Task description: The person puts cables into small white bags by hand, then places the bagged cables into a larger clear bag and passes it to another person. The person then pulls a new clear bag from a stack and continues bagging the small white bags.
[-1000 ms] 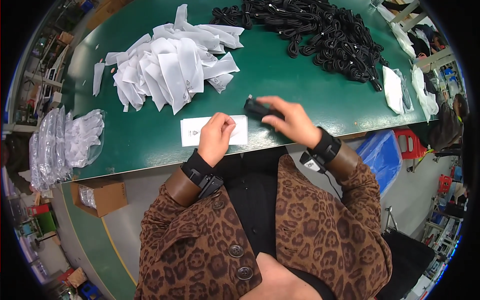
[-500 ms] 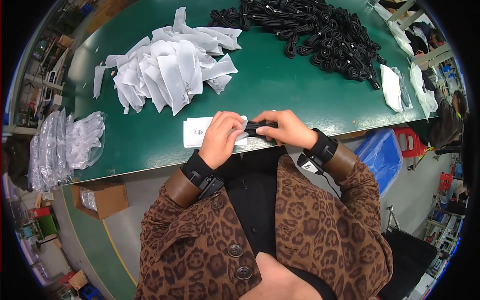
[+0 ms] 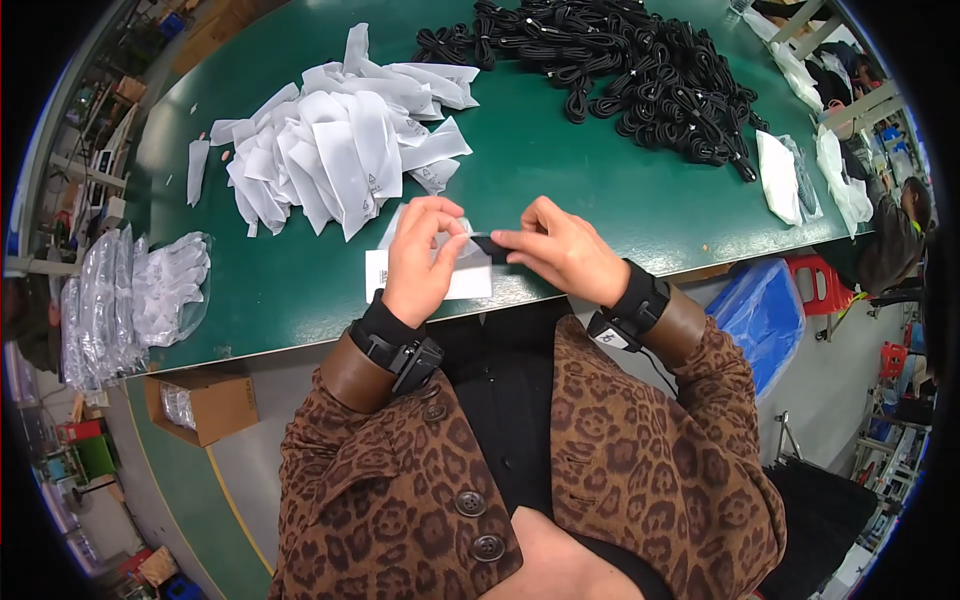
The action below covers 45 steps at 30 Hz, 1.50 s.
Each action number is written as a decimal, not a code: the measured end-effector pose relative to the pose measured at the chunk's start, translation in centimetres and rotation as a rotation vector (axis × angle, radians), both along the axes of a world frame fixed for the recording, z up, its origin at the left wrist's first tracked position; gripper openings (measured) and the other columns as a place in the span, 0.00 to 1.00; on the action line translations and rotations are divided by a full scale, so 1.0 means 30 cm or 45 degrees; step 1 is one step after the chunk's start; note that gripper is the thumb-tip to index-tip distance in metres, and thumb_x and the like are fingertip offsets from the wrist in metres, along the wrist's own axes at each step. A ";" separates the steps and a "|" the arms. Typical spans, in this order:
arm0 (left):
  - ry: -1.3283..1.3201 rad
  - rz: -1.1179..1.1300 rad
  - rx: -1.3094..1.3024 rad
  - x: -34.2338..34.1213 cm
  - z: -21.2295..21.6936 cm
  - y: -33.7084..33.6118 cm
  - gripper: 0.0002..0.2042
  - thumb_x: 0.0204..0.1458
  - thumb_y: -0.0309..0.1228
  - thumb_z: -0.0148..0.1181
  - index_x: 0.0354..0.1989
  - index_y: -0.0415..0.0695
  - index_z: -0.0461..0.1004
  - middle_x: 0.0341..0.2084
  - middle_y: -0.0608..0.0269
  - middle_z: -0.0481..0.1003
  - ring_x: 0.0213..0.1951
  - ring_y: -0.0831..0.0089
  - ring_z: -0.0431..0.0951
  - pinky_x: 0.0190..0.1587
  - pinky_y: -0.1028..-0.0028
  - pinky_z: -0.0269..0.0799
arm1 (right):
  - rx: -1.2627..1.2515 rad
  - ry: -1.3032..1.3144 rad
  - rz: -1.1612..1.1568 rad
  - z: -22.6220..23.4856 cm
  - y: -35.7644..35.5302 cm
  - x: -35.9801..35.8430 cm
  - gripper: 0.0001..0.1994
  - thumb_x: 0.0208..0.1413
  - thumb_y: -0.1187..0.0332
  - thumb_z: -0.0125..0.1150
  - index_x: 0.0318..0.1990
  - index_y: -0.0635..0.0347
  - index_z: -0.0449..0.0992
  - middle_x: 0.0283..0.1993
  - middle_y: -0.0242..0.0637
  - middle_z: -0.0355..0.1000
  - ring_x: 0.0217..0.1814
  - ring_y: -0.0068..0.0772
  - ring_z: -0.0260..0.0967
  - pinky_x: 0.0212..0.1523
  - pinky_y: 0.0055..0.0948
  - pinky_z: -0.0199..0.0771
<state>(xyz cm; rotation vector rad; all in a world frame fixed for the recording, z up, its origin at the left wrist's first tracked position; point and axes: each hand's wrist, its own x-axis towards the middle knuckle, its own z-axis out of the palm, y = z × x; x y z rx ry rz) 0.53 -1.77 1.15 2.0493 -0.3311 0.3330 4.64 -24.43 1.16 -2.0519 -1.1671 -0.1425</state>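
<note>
My left hand (image 3: 418, 262) pinches a small clear bag (image 3: 455, 243), fingers curled tight on its edge, probably to keep the mouth open. My right hand (image 3: 562, 250) grips a black coiled cable (image 3: 490, 245) between thumb and fingertips, its end touching the bag, just between my two hands. A white paper sheet (image 3: 470, 282) lies under my left fingers on the green table (image 3: 560, 180). A pile of white bags (image 3: 335, 150) is beyond my left fingers, a heap of black cables (image 3: 640, 70) beyond my right, both well apart, within reach.
</note>
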 end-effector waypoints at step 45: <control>0.090 0.204 0.098 0.053 0.073 0.118 0.12 0.49 0.22 0.61 0.43 0.39 0.74 0.44 0.61 0.72 0.42 0.73 0.74 0.44 0.76 0.69 | -0.705 -0.262 -0.835 -0.126 -0.169 0.572 0.16 0.57 0.64 0.58 0.52 0.58 0.73 0.44 0.46 0.68 0.39 0.50 0.72 0.39 0.43 0.77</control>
